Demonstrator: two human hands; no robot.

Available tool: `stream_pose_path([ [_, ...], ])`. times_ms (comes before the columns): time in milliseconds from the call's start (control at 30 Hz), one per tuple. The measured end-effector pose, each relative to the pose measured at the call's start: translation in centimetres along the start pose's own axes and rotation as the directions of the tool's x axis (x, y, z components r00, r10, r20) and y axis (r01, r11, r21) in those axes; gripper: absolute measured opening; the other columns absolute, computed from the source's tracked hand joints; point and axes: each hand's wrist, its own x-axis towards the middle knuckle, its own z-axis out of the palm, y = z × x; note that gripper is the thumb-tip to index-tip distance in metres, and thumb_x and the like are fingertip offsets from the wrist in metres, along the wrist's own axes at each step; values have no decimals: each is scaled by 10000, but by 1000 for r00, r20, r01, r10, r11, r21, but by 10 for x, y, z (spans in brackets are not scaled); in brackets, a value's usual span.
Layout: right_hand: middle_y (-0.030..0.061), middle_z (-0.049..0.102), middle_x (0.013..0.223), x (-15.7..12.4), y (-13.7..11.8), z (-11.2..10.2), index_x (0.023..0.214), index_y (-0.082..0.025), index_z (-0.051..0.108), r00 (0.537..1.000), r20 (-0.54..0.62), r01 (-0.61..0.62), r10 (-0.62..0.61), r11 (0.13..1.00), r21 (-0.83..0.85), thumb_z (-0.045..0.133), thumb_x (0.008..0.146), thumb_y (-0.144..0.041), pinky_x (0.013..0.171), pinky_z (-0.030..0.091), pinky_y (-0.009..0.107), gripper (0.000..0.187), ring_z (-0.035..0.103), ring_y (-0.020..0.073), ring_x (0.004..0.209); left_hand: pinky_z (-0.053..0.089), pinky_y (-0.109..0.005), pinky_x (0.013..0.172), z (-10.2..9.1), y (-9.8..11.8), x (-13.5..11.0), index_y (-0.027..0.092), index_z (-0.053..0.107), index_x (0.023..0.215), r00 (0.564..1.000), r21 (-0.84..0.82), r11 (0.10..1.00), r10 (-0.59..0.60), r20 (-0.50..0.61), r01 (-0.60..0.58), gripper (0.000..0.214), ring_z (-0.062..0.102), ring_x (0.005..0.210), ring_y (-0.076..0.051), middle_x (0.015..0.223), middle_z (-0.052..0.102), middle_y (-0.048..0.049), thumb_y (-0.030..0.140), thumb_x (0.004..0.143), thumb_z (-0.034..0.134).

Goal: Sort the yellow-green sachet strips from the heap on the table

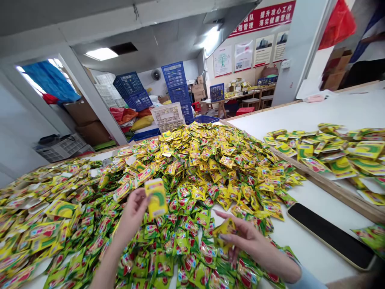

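Note:
Between the thumb and fingers of my left hand (pixel 136 204) is a small yellow box (pixel 156 198) with a green curved mark, held upright above the pile. My right hand (pixel 243 235), lower and to the right, pinches a yellow packet (pixel 225 230). The two hands are apart. Under them spread many green packets (pixel 164 263) with red fruit pictures. Farther back rises a mound of yellow packets (pixel 207 148). Along the left lie many flat yellow-green boxes (pixel 43 230).
A phone (pixel 331 235) lies on the white table (pixel 296 188) at the right. Beyond a wooden strip (pixel 321 184) lies another group of yellow boxes (pixel 339 154). Behind the table stand blue crates (pixel 177 86) and white crates (pixel 168 114). Part of a person (pixel 371 52) shows at the upper right.

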Motion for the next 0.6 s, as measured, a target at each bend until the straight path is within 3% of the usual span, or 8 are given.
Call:
stream_pose_path([
  [67,-11,564,806,5,0,18,1300,-244,342,998,58,-19,13,994,105,610,773,-385,549,542,295,608,581,117,551,473,-350,887,36,29,-28,199,392,1136,974,-419,900,-19,227,115,380,556,1078,-223,1173,580,-106,421,832,443],
  [133,30,583,897,8,2,32,1186,-225,484,998,20,67,-67,998,4,587,792,-363,573,546,288,430,598,143,648,390,-371,995,69,52,-55,196,407,1186,935,-573,786,-20,354,233,424,478,1185,-235,1269,527,-116,420,830,464],
  [200,81,579,1021,7,2,40,1012,-193,587,973,-52,203,-225,941,-269,518,838,-290,727,536,321,210,596,199,866,277,-379,1073,92,66,-78,200,372,1281,923,-590,758,-43,383,280,503,322,1301,-239,1390,402,-106,460,850,398],
  [267,128,518,1199,2,1,44,965,-176,602,937,-33,278,-347,800,-532,435,863,-198,916,447,357,196,509,230,1097,160,-383,1113,104,71,-91,194,263,1365,901,-579,767,4,434,276,635,167,1359,-237,1467,262,-91,509,832,401],
  [367,157,366,1378,-10,-5,46,1116,-153,555,949,104,288,-296,692,-662,430,826,-120,1031,331,377,318,376,237,1253,143,-402,1112,108,72,-97,145,286,1363,825,-552,760,38,564,342,785,197,1349,-269,1446,298,-130,511,730,575],
  [433,148,422,1343,-18,-12,45,1113,-165,572,964,146,263,-222,721,-641,502,791,-119,1045,312,381,333,365,249,1262,202,-405,1093,108,73,-96,130,472,1250,799,-552,671,-102,593,495,663,333,1289,-284,1341,463,-139,482,706,614],
  [500,117,498,1270,-25,-21,39,994,-198,630,973,132,231,-189,808,-543,572,770,-155,980,401,354,235,470,253,1175,300,-403,1039,110,75,-93,135,611,1084,772,-631,457,-259,580,627,483,473,1180,-285,1181,608,-118,456,723,595],
  [600,59,600,998,-27,-33,23,865,-208,611,981,-13,188,-195,958,-216,592,792,-260,569,546,232,91,642,143,678,460,-327,824,111,78,-91,139,685,835,752,-736,203,-335,567,646,286,635,853,-230,819,711,-59,365,660,671],
])
